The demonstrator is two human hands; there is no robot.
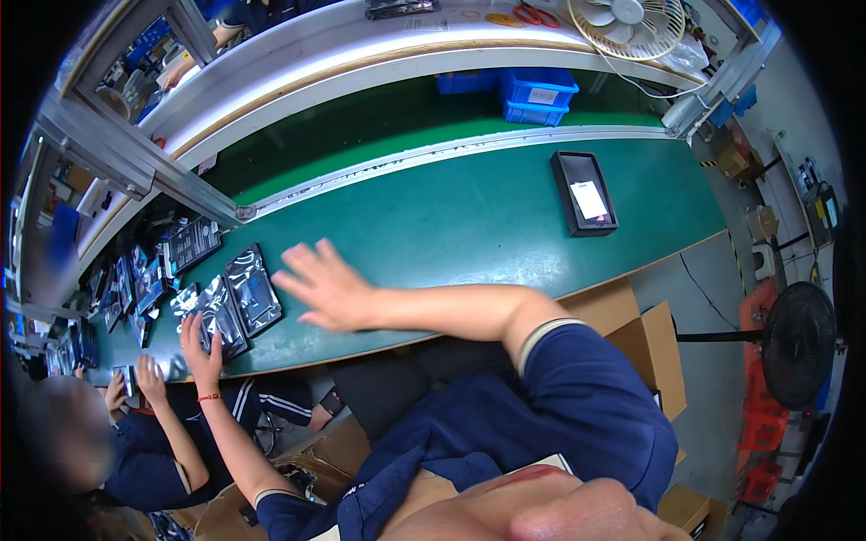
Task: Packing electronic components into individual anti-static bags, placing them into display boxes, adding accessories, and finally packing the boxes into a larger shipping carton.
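Observation:
My right hand (327,288) hovers open over the green conveyor belt (451,225), fingers spread and blurred by motion, just right of a silver anti-static bag (253,288). At the belt's near edge my left hand (202,347), with a red string at the wrist, rests its fingers on a second silver bag (220,317). More silver and dark bags (144,288) lie further left on the belt. A black tray with a white card (585,192) lies alone at the right.
A co-worker in a blue shirt sits at the left, both hands (133,383) on a small item. Blue bins (537,95) stand behind the belt, a white fan (631,22) above. Cardboard boxes (636,329) and a black floor fan (798,343) stand at the right.

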